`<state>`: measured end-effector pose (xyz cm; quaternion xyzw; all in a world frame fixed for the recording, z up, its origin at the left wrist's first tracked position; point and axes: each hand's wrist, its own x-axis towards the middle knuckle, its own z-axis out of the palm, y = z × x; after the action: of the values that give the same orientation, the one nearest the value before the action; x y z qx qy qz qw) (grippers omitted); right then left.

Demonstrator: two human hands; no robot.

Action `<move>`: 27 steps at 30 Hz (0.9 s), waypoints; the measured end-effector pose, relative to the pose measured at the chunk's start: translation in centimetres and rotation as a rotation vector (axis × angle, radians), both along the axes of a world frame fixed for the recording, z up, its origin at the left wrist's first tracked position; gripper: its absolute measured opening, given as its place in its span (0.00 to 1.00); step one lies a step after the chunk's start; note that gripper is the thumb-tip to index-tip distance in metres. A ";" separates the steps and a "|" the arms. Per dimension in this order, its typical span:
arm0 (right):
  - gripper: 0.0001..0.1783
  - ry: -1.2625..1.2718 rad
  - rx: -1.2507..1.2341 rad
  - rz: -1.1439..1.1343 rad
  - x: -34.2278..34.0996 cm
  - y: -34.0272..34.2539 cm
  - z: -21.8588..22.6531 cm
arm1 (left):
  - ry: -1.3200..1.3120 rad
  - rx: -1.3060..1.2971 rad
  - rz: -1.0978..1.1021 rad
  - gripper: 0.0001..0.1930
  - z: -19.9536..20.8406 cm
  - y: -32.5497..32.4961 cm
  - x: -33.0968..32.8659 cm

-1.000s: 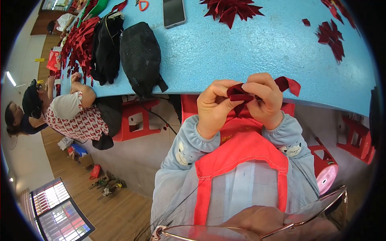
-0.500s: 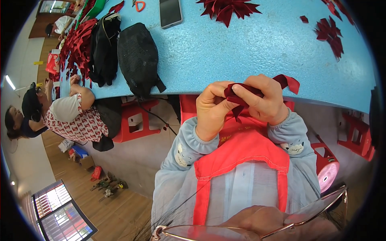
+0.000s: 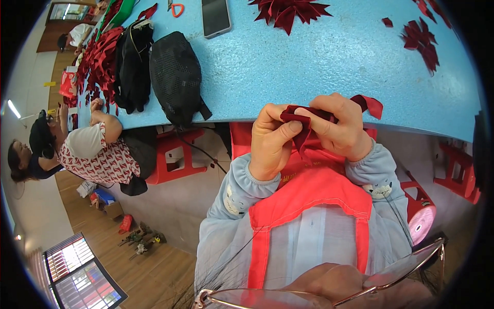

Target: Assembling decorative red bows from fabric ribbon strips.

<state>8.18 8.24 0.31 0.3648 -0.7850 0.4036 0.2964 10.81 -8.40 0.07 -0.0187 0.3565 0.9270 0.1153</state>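
A dark red velvet ribbon (image 3: 303, 135) is held between both hands at the table's near edge, above my red apron. My left hand (image 3: 271, 143) pinches its folded left end between thumb and fingers. The fingers of my right hand (image 3: 342, 126) are curled round the middle of the ribbon, with a fingertip at the fold. The ribbon's other end (image 3: 371, 106) sticks out past my right knuckles over the blue table. Part of the ribbon is hidden within my fingers.
On the blue table (image 3: 267, 67) lie dark red pointed velvet bunches (image 3: 288, 13), a phone (image 3: 216, 18), orange-handled scissors (image 3: 177, 9) and black bags (image 3: 176, 77). A red ribbon heap (image 3: 100, 62) is at the left, near seated people. Red stools (image 3: 175, 154) stand beside the table.
My left thumb has moved up onto the ribbon, and the fold between my hands has opened and spread. More of its left end shows, hanging downward.
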 end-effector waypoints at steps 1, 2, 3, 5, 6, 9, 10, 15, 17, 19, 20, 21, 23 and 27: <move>0.24 -0.008 -0.010 -0.007 0.1 -0.1 0.0 | 0.000 -0.001 -0.001 0.09 0.0 0.0 0.0; 0.24 -0.008 -0.011 -0.008 0.1 -0.1 0.0 | 0.035 -0.007 0.002 0.09 -0.1 0.0 0.0; 0.24 -0.029 -0.043 0.027 0.1 -0.3 0.1 | 0.070 -0.013 0.006 0.09 -0.1 -0.1 -0.1; 0.25 -0.071 -0.108 0.099 0.2 -0.5 0.0 | 0.104 -0.020 0.009 0.10 -0.2 -0.1 -0.1; 0.25 -0.072 -0.108 0.099 0.2 -0.4 0.2 | 0.139 -0.051 0.020 0.10 -0.2 -0.2 -0.2; 0.21 -0.333 -0.281 0.275 0.3 0.0 1.3 | 0.207 -0.114 0.043 0.10 -0.4 -0.4 -0.4; 0.21 -0.333 -0.282 0.272 0.5 0.0 1.2 | 0.232 -0.131 0.048 0.10 -0.6 -0.5 -0.4; 0.15 -0.647 -0.401 0.226 1.2 0.1 0.3 | 0.259 -0.156 0.065 0.10 -0.4 -0.8 -0.3; 0.14 -0.698 -0.383 0.264 1.2 0.1 0.5 | 0.244 -0.154 0.068 0.10 -0.1 -0.9 -0.2; 0.13 -0.714 -0.363 0.249 1.2 0.0 0.7 | 0.225 -0.168 0.092 0.10 0.1 -0.8 -0.3; 0.12 -0.726 -0.340 0.238 1.2 -0.1 0.7 | 0.216 -0.175 0.106 0.10 0.2 -0.8 -0.3; 0.11 -0.739 -0.316 0.228 1.2 -0.1 0.7 | 0.214 -0.177 0.104 0.10 0.3 -0.7 -0.3; 0.11 -0.713 -0.316 0.208 1.1 -0.3 0.4 | 0.149 -0.207 0.123 0.09 0.5 -0.6 -0.2; 0.08 -0.687 -0.325 0.172 0.8 -0.6 -0.2 | 0.032 -0.194 0.129 0.09 1.1 -0.5 -0.2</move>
<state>9.01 7.62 0.15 0.2214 -0.7310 0.6446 0.0352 10.60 -8.86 1.17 -0.0380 0.4444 0.8937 0.0473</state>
